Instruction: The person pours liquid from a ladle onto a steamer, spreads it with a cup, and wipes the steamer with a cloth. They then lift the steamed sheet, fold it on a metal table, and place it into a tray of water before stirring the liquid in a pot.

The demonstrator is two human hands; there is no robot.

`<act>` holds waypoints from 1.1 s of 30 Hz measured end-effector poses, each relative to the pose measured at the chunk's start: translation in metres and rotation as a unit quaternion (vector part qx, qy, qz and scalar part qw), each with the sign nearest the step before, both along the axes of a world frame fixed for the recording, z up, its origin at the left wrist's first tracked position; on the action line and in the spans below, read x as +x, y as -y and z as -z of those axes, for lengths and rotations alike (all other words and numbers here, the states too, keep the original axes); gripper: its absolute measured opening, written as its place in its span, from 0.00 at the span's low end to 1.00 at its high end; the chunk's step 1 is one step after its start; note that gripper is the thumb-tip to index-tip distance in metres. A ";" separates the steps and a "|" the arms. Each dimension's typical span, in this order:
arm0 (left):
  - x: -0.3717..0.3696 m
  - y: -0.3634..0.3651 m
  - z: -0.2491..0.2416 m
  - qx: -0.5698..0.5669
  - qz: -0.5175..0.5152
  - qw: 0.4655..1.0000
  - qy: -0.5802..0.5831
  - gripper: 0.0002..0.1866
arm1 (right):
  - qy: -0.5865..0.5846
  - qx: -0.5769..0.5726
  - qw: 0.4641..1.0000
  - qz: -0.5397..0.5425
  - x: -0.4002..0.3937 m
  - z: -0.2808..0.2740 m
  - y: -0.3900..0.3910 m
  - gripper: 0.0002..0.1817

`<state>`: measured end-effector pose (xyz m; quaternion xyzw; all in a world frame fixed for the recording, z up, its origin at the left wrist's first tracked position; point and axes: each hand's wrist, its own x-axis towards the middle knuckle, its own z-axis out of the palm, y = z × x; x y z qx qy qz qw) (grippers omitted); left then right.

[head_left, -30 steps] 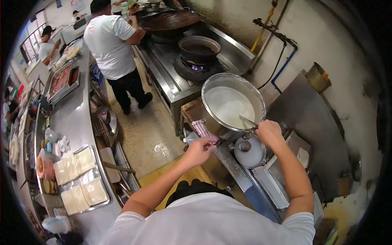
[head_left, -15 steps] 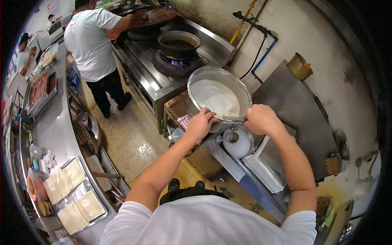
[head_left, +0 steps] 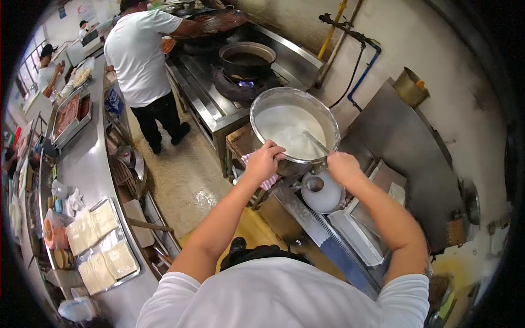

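Gripping a metal utensil (head_left: pixel 316 142) in a closed fist, my right hand (head_left: pixel 343 167) sits at the near right rim of the large metal pot (head_left: pixel 332 131), and the utensil slants to the far left into the white liquid (head_left: pixel 284 123), which hides its lower end. I have the left hand (head_left: pixel 264 163) curled over the pot's near left rim, fingers bent onto the edge; a striped cloth (head_left: pixel 268 182) shows just beneath it, and from my end I cannot tell whether that hand touches the cloth too. The pot stands mid-view, just beside the near end of the steel stove (head_left: pixel 191 82). On the stove I see a dark pot (head_left: pixel 247 57) over a burner (head_left: pixel 223 86) with a blue flame. Nearer to me is a white round container (head_left: pixel 324 202), a small metal cup (head_left: pixel 313 184) over its far left part. Along the left runs a steel counter (head_left: pixel 82 175), with pale sheets (head_left: pixel 104 218) on a tray (head_left: pixel 138 268) at the near end and a deep pan (head_left: pixel 71 134) of reddish-brown food farther off. At the far left of the stove a co-worker (head_left: pixel 136 60) in a white shirt has one arm stretched toward a wide wok (head_left: pixel 216 24)
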<state>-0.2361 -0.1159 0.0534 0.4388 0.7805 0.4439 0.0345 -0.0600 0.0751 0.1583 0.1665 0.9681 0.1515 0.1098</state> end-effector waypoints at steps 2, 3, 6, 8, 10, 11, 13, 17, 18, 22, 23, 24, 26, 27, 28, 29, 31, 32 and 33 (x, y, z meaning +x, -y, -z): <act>0.001 -0.002 0.002 0.002 -0.005 1.000 0.008 0.10 | 0.073 -0.032 0.996 0.050 -0.008 -0.048 0.011 0.11; 0.002 -0.003 0.003 0.003 -0.006 1.000 0.011 0.10 | 0.100 -0.037 0.993 0.057 -0.010 -0.070 0.015 0.11; 0.005 -0.006 0.003 -0.003 -0.021 1.000 -0.004 0.10 | 0.156 -0.062 0.985 0.037 -0.024 -0.093 -0.004 0.13; 0.007 -0.006 -0.001 -0.015 -0.024 1.000 0.003 0.10 | 0.185 -0.067 0.980 0.031 -0.028 -0.121 0.006 0.12; 0.008 -0.007 -0.001 -0.018 -0.026 0.999 0.004 0.10 | 0.188 -0.079 0.979 -0.009 -0.029 -0.122 0.004 0.11; 0.008 -0.007 0.000 -0.016 -0.027 1.000 0.001 0.10 | 0.190 -0.083 0.978 -0.030 -0.030 -0.122 0.003 0.12; 0.009 -0.006 0.001 -0.013 -0.030 0.999 -0.001 0.09 | 0.161 -0.092 0.981 -0.051 -0.029 -0.104 0.006 0.11; 0.009 -0.007 0.001 -0.010 -0.030 1.000 -0.004 0.10 | 0.033 -0.082 0.995 -0.051 -0.014 -0.042 0.029 0.09; 0.009 -0.007 0.002 -0.010 -0.030 0.999 -0.006 0.10 | 0.011 -0.054 0.996 -0.066 -0.012 -0.028 0.033 0.08; 0.009 -0.005 0.000 -0.013 -0.030 0.999 0.001 0.10 | -0.017 0.005 1.000 -0.020 -0.008 0.015 0.019 0.09; 0.009 -0.005 -0.001 -0.011 -0.029 1.000 0.003 0.10 | -0.009 0.009 1.000 -0.002 -0.007 0.020 0.007 0.09; 0.009 -0.005 -0.001 -0.008 -0.028 1.000 0.007 0.10 | -0.001 0.014 1.000 0.016 -0.005 0.020 -0.004 0.10; 0.009 -0.004 -0.002 0.001 -0.024 1.000 0.012 0.10 | 0.034 -0.002 0.999 -0.003 0.000 0.002 -0.014 0.10; 0.008 -0.004 -0.002 0.005 -0.023 1.000 0.015 0.10 | 0.058 -0.014 0.998 0.007 -0.001 -0.011 -0.016 0.11; 0.007 -0.004 -0.001 0.002 -0.024 1.000 0.013 0.10 | 0.081 -0.027 0.996 0.016 -0.003 -0.027 -0.017 0.11; 0.007 -0.004 -0.001 -0.002 -0.024 1.000 0.012 0.10 | 0.132 -0.035 0.989 0.050 -0.011 -0.052 -0.009 0.13; 0.006 -0.005 0.000 0.008 -0.029 1.000 0.001 0.09 | 0.189 -0.028 0.981 0.045 -0.027 -0.072 -0.018 0.07; 0.007 -0.006 0.002 0.020 -0.032 0.999 -0.006 0.09 | 0.264 -0.016 0.963 0.060 -0.039 -0.092 -0.013 0.06; 0.007 -0.006 0.003 0.033 -0.035 0.999 -0.014 0.08 | 0.272 -0.059 0.959 0.052 -0.044 -0.110 -0.008 0.06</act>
